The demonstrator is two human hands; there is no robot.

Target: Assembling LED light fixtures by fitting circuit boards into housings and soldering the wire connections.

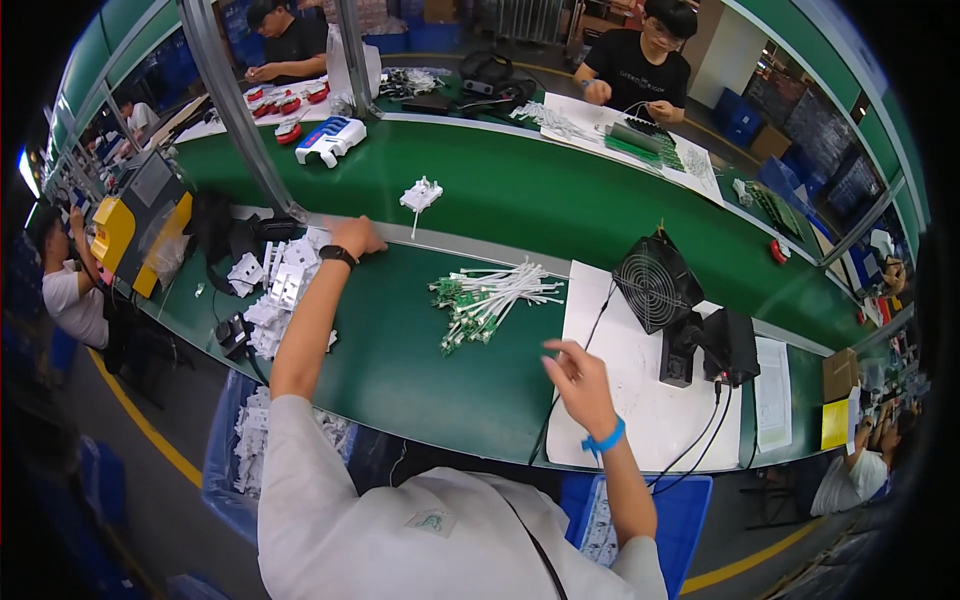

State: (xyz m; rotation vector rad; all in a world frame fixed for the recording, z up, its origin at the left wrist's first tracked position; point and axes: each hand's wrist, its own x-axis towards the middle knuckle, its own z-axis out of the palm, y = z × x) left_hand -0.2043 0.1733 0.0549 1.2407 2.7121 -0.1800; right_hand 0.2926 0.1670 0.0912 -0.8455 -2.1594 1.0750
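Observation:
My left hand (356, 238), with a black watch on its wrist, reaches over the far edge of the bench beside a pile of white plastic housings (285, 285). Its fingers point to the right and appear to hold nothing. On the green belt beyond, a white plastic part with a short white cable (421, 195) lies apart from that hand. My right hand (582, 385), a blue band at its wrist, hovers over the edge of a white sheet, fingers apart and nothing in them. Between the hands lies a bundle of white cables with small green boards (495, 300).
A black fan (655, 283) and a black box-shaped device (730, 345) with cables stand on the white sheet (620, 430) at right. A blue crate (222, 440) of white parts sits below left. Across the belt, two people work near a metal post (235, 110).

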